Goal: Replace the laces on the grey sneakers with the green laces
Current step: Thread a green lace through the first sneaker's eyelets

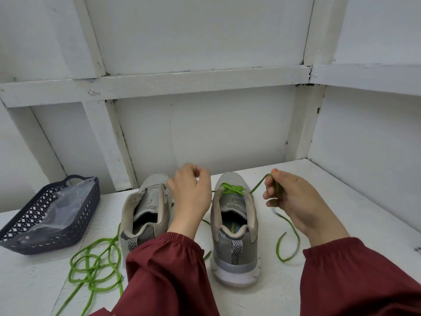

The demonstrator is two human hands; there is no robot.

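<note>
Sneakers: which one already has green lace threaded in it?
The right sneaker, with green lace crisscrossed over its tongue; the left sneaker shows no lace threaded.

L hand (191, 192) & R hand (293, 201) each grip green lace (257, 184) (fingers curled).

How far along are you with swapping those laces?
Roughly halfway, it seems. Done: no old laces show on either sneaker, and the right sneaker has a green lace crossed over its tongue. In hand: the right hand grips one end of that lace; the left hand is curled at the other side, its hold hidden. Left: the left sneaker is bare, and the second lace lies loose beside it.
</note>
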